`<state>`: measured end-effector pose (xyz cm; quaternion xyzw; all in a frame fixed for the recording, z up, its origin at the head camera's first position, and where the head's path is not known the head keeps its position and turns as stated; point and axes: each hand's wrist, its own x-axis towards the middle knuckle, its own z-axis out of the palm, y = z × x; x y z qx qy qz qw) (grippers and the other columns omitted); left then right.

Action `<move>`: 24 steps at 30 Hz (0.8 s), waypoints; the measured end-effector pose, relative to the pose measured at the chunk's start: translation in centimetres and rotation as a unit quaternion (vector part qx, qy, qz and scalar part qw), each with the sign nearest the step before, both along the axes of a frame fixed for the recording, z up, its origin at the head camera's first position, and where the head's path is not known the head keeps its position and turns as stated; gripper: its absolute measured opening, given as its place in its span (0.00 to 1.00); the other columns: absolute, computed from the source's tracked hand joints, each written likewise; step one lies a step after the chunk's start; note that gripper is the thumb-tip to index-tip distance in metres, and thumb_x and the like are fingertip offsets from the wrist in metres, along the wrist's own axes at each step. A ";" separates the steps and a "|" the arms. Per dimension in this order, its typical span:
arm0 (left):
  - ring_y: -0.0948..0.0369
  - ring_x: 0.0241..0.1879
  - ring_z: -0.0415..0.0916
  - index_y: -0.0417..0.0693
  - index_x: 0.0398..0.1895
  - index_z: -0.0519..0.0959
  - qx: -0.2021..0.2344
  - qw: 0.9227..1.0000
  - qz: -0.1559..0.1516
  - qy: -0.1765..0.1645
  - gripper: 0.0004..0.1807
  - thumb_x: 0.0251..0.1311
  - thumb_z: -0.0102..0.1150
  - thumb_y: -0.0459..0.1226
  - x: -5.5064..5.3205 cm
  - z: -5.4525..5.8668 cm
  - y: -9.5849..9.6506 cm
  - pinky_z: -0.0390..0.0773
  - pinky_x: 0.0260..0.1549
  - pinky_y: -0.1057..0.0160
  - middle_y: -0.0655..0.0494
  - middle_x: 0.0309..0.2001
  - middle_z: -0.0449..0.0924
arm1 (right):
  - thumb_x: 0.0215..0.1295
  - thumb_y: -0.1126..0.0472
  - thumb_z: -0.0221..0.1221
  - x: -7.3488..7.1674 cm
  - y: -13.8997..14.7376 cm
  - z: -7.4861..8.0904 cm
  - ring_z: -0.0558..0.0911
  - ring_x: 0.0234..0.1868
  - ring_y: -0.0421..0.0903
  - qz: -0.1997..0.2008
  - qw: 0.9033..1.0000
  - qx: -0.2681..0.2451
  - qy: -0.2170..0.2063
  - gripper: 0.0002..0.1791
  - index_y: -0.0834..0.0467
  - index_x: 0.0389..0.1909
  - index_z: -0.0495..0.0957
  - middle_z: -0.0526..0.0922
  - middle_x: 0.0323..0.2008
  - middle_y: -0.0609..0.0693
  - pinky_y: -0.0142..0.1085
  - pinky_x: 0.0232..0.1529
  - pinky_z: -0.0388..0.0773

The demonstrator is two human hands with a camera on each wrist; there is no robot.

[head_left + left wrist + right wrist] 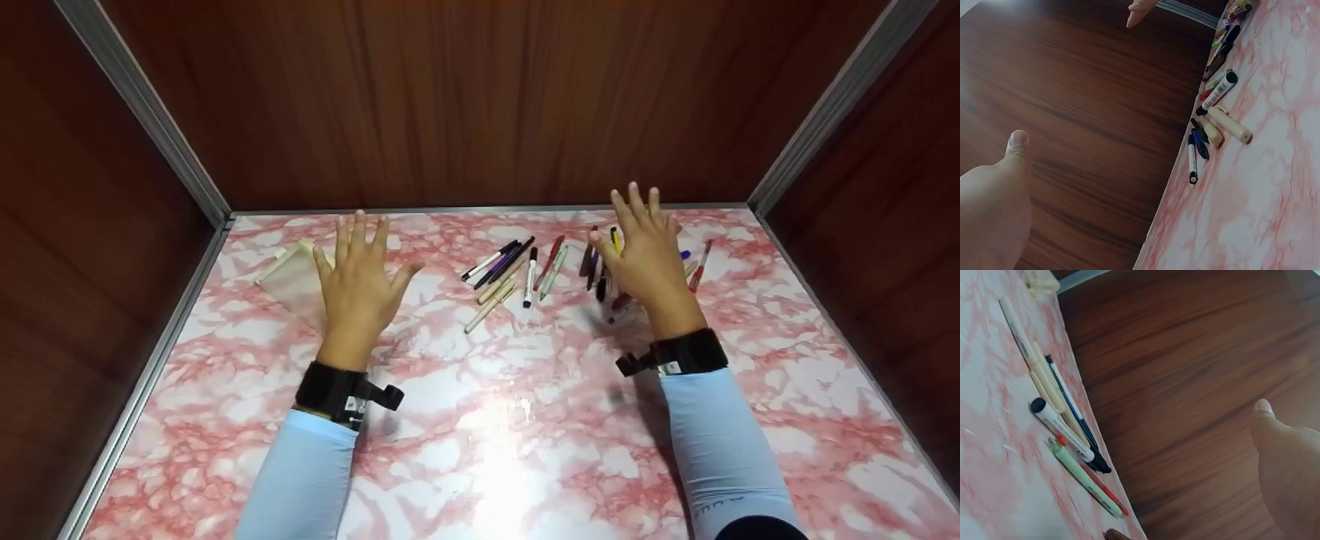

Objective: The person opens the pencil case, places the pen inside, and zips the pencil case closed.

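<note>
Pale-blue sleeves (300, 472) lead to the left hand (360, 285) and right hand (646, 261), both spread wide, holding nothing, apparently raised to clear the table (435, 420). Loose pens (530, 277) lie toward its far edge, some beneath the right hand, probably for easy reach; a pale pouch (291, 281) lies near the far-left corner, partly behind the left hand.
</note>
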<state>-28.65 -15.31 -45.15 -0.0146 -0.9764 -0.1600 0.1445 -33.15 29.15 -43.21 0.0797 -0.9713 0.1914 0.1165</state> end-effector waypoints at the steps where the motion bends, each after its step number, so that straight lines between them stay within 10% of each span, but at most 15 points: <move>1: 0.43 0.95 0.32 0.62 0.95 0.52 -0.001 1.000 0.001 -0.006 0.52 0.78 0.44 0.76 -0.1 -0.1 -0.2 0.34 0.86 0.20 0.47 0.95 0.41 | 0.83 0.20 0.42 -0.1 0.2 0.0 0.31 0.95 0.61 -0.002 1.000 -0.003 0.000 0.51 0.42 0.95 0.44 0.35 0.95 0.49 0.74 0.90 0.31; 12: 0.25 0.90 0.33 0.56 0.96 0.39 0.020 0.985 0.086 -0.148 0.65 0.68 0.16 0.86 -1.6 -3.6 -4.2 0.49 0.78 0.11 0.26 0.92 0.36 | 0.86 0.24 0.43 -1.1 4.2 -0.9 0.31 0.94 0.65 -0.043 0.997 -0.036 -0.053 0.52 0.49 0.95 0.44 0.32 0.94 0.56 0.71 0.91 0.34; 24: 0.26 0.77 0.63 0.46 0.95 0.43 0.059 0.977 0.104 -0.179 0.54 0.83 0.42 0.70 -2.6 -5.9 -4.6 0.61 0.69 0.11 0.25 0.81 0.62 | 0.85 0.22 0.39 -1.5 8.6 -2.7 0.39 0.91 0.77 -0.110 0.987 -0.081 -0.090 0.55 0.58 0.94 0.48 0.37 0.93 0.68 0.74 0.89 0.45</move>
